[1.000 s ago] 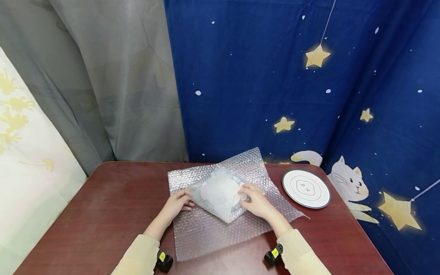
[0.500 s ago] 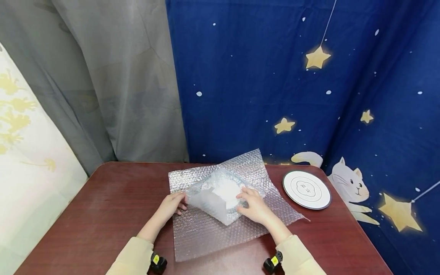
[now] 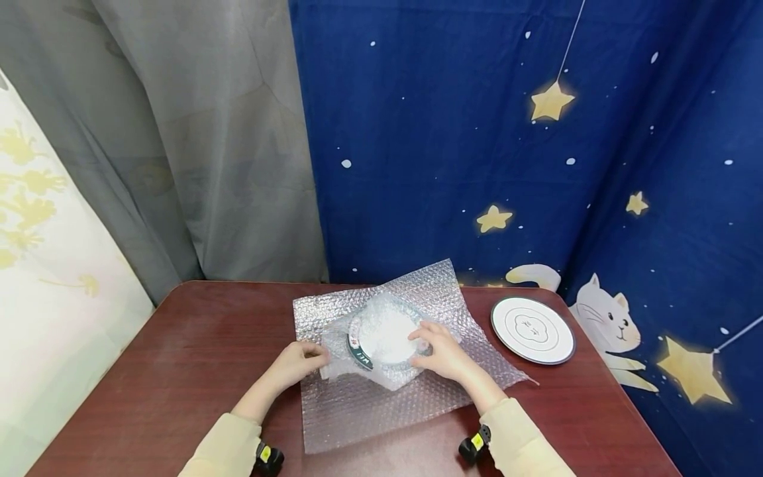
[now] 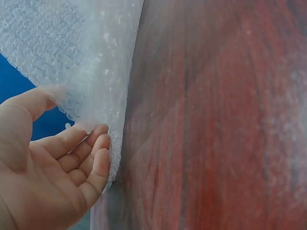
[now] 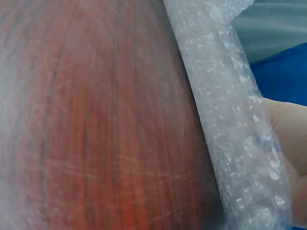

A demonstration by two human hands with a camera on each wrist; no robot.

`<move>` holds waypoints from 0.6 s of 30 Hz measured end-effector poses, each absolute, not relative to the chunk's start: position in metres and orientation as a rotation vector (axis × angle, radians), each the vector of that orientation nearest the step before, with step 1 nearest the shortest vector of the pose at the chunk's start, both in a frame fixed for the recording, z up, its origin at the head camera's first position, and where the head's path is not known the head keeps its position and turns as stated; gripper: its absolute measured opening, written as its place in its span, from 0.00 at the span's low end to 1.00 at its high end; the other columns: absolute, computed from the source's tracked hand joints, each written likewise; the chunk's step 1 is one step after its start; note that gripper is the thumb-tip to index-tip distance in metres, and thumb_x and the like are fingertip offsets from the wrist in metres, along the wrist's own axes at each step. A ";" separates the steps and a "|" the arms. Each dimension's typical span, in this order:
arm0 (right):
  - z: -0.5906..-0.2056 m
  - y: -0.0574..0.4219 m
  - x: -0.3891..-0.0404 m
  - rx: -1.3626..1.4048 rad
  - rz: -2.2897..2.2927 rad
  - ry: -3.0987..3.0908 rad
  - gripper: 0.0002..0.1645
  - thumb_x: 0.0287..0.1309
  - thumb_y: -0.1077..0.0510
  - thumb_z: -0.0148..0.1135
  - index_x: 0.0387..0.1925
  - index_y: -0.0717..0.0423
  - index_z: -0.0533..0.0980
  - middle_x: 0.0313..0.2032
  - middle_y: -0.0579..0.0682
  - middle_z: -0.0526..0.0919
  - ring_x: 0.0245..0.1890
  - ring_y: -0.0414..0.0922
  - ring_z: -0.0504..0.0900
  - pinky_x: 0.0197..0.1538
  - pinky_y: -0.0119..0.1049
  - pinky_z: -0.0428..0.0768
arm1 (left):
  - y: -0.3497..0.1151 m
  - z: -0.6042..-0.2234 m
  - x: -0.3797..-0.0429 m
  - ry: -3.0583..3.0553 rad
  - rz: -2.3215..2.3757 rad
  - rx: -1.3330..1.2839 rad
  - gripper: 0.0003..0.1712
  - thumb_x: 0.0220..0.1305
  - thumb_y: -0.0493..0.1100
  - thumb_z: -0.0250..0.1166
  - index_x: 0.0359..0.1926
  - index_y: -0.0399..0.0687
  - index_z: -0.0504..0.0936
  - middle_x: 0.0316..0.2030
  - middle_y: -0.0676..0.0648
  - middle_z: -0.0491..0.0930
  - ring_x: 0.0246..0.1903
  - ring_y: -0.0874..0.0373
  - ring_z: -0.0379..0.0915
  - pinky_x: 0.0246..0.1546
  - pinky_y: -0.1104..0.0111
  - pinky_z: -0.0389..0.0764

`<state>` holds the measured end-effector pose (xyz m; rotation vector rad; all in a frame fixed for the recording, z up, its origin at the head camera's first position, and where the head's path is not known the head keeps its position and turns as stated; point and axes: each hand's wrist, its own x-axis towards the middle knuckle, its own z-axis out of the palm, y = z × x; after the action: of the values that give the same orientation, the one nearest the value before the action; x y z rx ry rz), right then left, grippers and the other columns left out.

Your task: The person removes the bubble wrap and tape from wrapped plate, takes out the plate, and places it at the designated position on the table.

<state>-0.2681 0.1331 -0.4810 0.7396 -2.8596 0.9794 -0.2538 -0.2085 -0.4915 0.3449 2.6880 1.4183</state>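
A round plate [image 3: 360, 354] with a dark green lettered rim lies on a large bubble wrap sheet [image 3: 352, 424]. A translucent wrap flap [image 3: 342, 366] spreads from its left side, while whitish wrap covers much of the rest. My left hand [image 3: 297, 363] pinches the flap's left edge; in the left wrist view, its thumb and fingers lie around the edge of the bubble wrap [image 4: 103, 72]. My right hand [image 3: 441, 354] rests on the plate's right side with thumb and index finger spread apart. In the right wrist view, bubble wrap [image 5: 235, 120] partly hides that hand.
Another white plate [image 3: 530, 330] with a dark rim and line drawing lies at the right on the reddish-brown wooden table [image 3: 197, 358]. Behind the table hang a grey curtain [image 3: 238, 165] and a blue star-patterned curtain [image 3: 417, 132].
The wrap flap has been folded back to the left and lies lower, uncovering the plate's dark green rim. My left hand has moved left and slightly down; my right hand has stayed nearly in place.
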 end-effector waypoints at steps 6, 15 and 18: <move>-0.482 0.135 -0.265 0.759 1.021 -2.829 0.07 0.50 0.54 0.72 0.32 0.48 0.83 0.62 0.64 0.68 0.65 0.63 0.59 0.60 0.66 0.56 | -0.208 -0.493 -0.250 2.680 1.413 0.329 0.21 0.53 0.47 0.72 0.44 0.37 0.84 0.35 0.49 0.80 0.34 0.58 0.74 0.34 0.65 0.76; -0.481 0.136 -0.260 0.743 0.999 -2.880 0.13 0.54 0.51 0.70 0.40 0.50 0.86 0.66 0.62 0.64 0.68 0.61 0.55 0.63 0.64 0.53 | -0.208 -0.493 -0.246 2.725 1.384 0.339 0.28 0.50 0.46 0.74 0.50 0.34 0.81 0.35 0.48 0.77 0.35 0.57 0.70 0.32 0.66 0.74; -0.482 0.136 -0.259 0.734 0.998 -2.891 0.17 0.55 0.49 0.69 0.45 0.51 0.85 0.67 0.63 0.62 0.69 0.62 0.52 0.64 0.64 0.51 | -0.208 -0.493 -0.245 2.758 1.357 0.360 0.29 0.50 0.46 0.74 0.51 0.35 0.80 0.42 0.45 0.78 0.39 0.55 0.72 0.38 0.63 0.75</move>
<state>-0.2595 0.1364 -0.4822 0.7338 -2.8912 0.9985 -0.2447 -0.2081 -0.4925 0.3599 2.7576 1.3569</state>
